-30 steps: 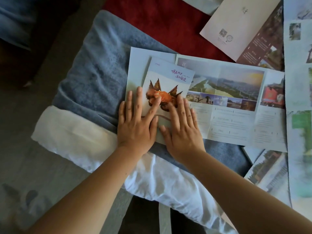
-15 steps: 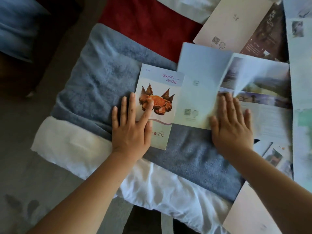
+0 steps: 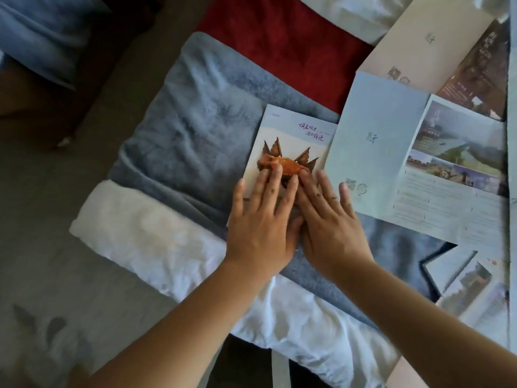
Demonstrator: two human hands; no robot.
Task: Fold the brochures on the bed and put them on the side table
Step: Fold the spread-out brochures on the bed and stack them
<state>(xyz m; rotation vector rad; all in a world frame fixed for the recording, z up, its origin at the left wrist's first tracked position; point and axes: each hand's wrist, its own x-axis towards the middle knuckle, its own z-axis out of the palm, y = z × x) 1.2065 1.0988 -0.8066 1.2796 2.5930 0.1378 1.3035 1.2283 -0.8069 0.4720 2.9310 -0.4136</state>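
A folded brochure with an orange crab on its cover (image 3: 293, 141) lies on a grey-blue blanket (image 3: 190, 141). My left hand (image 3: 260, 219) and my right hand (image 3: 330, 222) rest flat on its lower half, side by side, fingers spread, pressing it down. Their palms hide the brochure's bottom edge. To the right lies a partly opened pale blue brochure (image 3: 375, 152) with landscape photos on its inner panels (image 3: 458, 152). My right little finger touches its lower left corner.
More unfolded brochures lie at the top right (image 3: 436, 49) and lower right (image 3: 475, 292). A red cloth (image 3: 279, 43) shows behind the blanket. A white sheet (image 3: 156, 239) edges the bed; grey floor (image 3: 56, 275) lies to the left.
My right hand left the pale blue brochure and came back left beside my left hand on the crab brochure. The lifted panel of the blue brochure has settled flat.
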